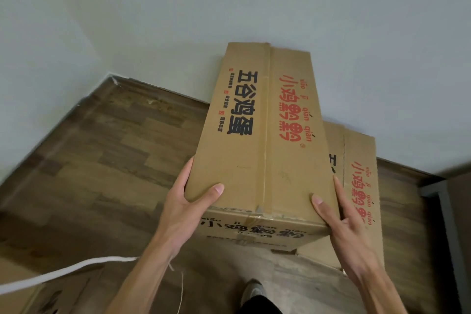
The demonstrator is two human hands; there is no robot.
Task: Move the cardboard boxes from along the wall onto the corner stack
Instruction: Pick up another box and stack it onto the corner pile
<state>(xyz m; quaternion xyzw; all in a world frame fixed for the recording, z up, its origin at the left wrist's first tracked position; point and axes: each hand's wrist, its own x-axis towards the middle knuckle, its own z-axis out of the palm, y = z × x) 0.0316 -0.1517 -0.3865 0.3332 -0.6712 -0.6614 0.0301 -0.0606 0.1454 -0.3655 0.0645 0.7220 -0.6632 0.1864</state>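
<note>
A long brown cardboard box (265, 120) with black and red Chinese print fills the middle of the view, its far end against the white wall. My left hand (188, 201) grips its near left corner, thumb on top. My right hand (334, 214) grips the near right corner the same way. A second matching box (362, 181) lies lower and to the right, partly hidden by the held box. Whether the held box rests on anything below it cannot be told.
Dark wood floor (107, 155) spreads to the left up to the room corner (109, 75). A white cord (63, 270) crosses the lower left. A dark frame (438, 194) stands at right. My shoe (252, 290) shows at the bottom.
</note>
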